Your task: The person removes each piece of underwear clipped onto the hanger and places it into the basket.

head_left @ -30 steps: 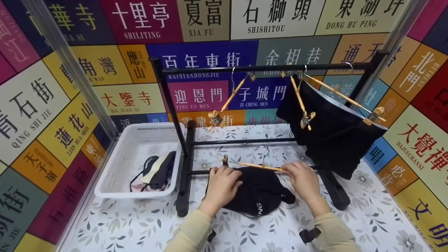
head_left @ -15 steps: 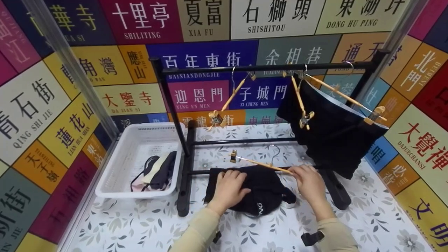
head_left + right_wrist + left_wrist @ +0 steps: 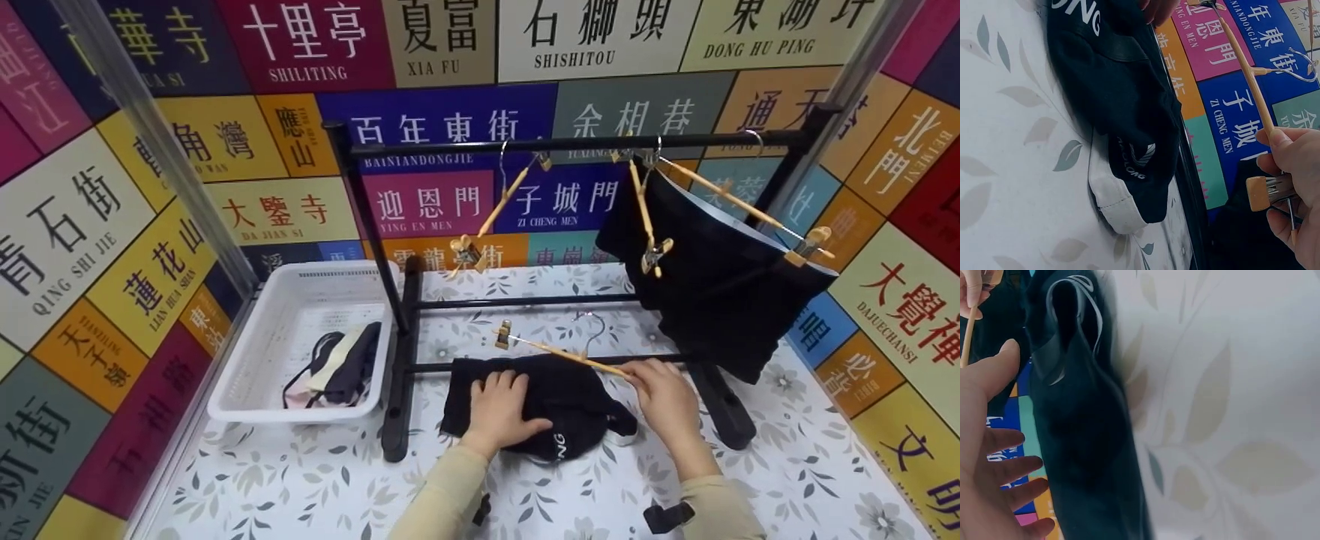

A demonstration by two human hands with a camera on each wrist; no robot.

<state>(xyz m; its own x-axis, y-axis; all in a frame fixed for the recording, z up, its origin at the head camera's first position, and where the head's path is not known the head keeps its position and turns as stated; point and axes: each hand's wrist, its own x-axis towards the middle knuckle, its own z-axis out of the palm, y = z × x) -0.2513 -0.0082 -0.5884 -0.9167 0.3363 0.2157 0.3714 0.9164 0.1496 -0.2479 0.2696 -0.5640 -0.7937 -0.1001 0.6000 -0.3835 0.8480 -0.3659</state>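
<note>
A black garment with white lettering lies on the table across the foot of the rack. My left hand is over its left part, fingers spread and extended. In the left wrist view the thumb stands apart from the garment's folded edge. My right hand grips a wooden clip hanger by its right end, tilted above the garment's upper edge. The right wrist view shows the thumb on the hanger's bar and a clip beside the fingers. The other clip is free of cloth.
A black rack stands behind my hands. Bare clip hangers hang from its bar, and another black garment hangs clipped at the right. At left, a white basket holds folded clothes. Sign-patterned panels enclose the table.
My left hand has come away from the hanger's left end and slid right and down over the garment, fingers spreading. The hanger has shifted right in my right hand.
</note>
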